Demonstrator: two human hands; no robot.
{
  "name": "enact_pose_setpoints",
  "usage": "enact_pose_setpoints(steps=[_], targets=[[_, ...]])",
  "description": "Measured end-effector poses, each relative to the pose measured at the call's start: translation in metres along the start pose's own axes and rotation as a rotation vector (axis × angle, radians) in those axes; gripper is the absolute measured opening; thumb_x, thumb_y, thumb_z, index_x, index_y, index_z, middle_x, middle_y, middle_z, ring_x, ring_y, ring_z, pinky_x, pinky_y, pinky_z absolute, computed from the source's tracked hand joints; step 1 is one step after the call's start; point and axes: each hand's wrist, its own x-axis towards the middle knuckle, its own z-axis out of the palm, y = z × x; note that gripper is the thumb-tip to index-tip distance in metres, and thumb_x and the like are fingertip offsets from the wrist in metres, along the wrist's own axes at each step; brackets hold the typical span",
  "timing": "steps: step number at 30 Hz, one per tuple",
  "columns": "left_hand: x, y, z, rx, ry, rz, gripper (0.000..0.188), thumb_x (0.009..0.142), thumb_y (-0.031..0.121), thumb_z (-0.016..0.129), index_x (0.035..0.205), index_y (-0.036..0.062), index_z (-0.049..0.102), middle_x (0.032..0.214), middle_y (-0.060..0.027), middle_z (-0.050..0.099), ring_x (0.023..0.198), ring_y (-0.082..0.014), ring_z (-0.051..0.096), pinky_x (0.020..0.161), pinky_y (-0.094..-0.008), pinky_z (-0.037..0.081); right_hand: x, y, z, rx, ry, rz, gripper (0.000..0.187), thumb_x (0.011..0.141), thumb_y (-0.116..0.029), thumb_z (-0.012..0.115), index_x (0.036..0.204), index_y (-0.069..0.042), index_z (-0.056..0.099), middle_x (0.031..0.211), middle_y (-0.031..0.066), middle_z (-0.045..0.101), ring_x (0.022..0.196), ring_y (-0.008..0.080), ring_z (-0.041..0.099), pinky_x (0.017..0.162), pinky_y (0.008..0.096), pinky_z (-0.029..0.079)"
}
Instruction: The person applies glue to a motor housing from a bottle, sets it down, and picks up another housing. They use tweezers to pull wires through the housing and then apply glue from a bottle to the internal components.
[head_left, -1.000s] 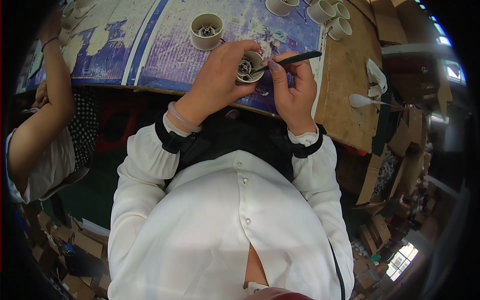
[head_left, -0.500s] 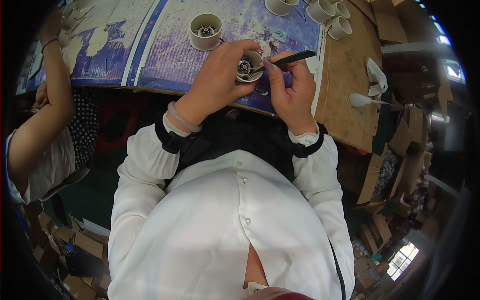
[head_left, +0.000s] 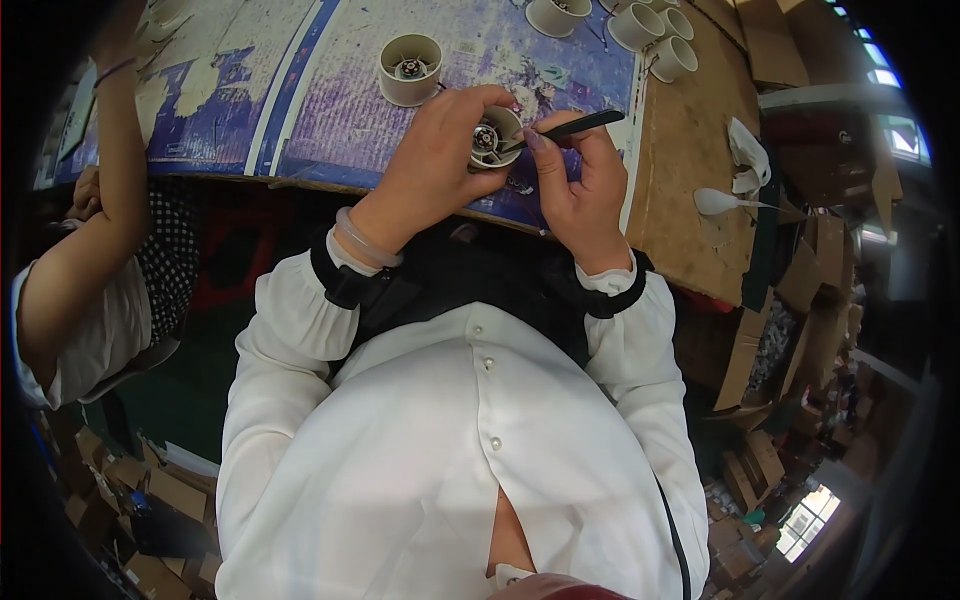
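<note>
My left hand (head_left: 432,150) is wrapped round a cream-coloured round housing (head_left: 512,118), tilted so that its open top faces me. Inside sits a small motor (head_left: 486,139) with a dark and coppery centre, held by thin struts. Pinched in my right hand (head_left: 585,185) is a pair of black tweezers (head_left: 590,121), whose thin end reaches over the rim into the housing, beside the motor. What the tip touches is too small to make out. Just beyond my left hand, a second cream housing (head_left: 408,88) with a similar motor stands upright on the table.
Several more cream housings (head_left: 633,28) stand at the far right of the cardboard-covered table (head_left: 330,120). A white squeeze bottle (head_left: 716,201) with a thin nozzle lies near a crumpled white cloth (head_left: 747,155) on the right. Another person's arm (head_left: 115,200) is at the left.
Both hands keep their grip on the housing and the tweezers, with only a slight shift of the tweezers. The other person's forearm at the left has moved a little to the right.
</note>
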Motion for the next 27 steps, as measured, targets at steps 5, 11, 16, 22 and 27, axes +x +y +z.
enact_pose_setpoints(steps=[5,11,16,22,27], targets=[[0.002,0.000,-0.002,-0.002,0.003,0.001,0.061,0.066,0.006,0.079,0.122,0.0063,0.052,0.113,-0.0111,0.059,0.105,-0.0337,0.056,0.091,-0.0409,0.044,0.004,0.000,0.001,-0.074,0.002,-0.133,0.008,0.094,-0.007,0.063,0.098,0.000,0.062,0.094,0.0063,0.066,0.083,0.0139,0.062,0.075,0.0267,0.049],[0.002,0.008,-0.009,-0.098,-0.027,-0.073,0.056,0.070,0.010,0.079,0.119,0.0056,0.053,0.115,-0.0118,0.060,0.104,-0.0327,0.058,0.088,-0.0395,0.046,0.023,-0.003,-0.024,0.253,0.201,0.156,0.009,0.092,-0.007,0.065,0.098,-0.001,0.065,0.091,0.0085,0.066,0.079,0.0174,0.064,0.073,0.0285,0.050],[-0.015,0.004,-0.037,-0.040,0.037,-0.112,0.054,0.072,0.012,0.080,0.119,0.0056,0.053,0.112,-0.0127,0.059,0.102,-0.0318,0.058,0.086,-0.0384,0.047,0.043,0.016,-0.075,-0.524,-0.183,0.104,0.012,0.088,-0.012,0.067,0.096,-0.003,0.068,0.087,0.0132,0.067,0.077,0.0267,0.066,0.071,0.0343,0.052],[-0.029,-0.016,-0.064,0.337,0.248,-0.155,0.061,0.068,0.017,0.087,0.116,0.0024,0.052,0.106,-0.0143,0.057,0.096,-0.0336,0.058,0.083,-0.0394,0.047,0.046,0.052,-0.090,-0.875,-0.455,0.217,0.019,0.086,-0.018,0.068,0.097,-0.003,0.069,0.087,0.0157,0.067,0.080,0.0341,0.065,0.072,0.0428,0.052],[-0.023,-0.020,-0.055,0.414,0.267,-0.167,0.069,0.064,0.022,0.090,0.116,0.0009,0.051,0.110,-0.0149,0.056,0.100,-0.0342,0.056,0.085,-0.0396,0.047,0.067,0.051,-0.077,-0.815,-0.338,0.086,0.030,0.085,-0.023,0.070,0.108,-0.005,0.067,0.102,0.0157,0.067,0.092,0.0359,0.063,0.080,0.0448,0.051]])
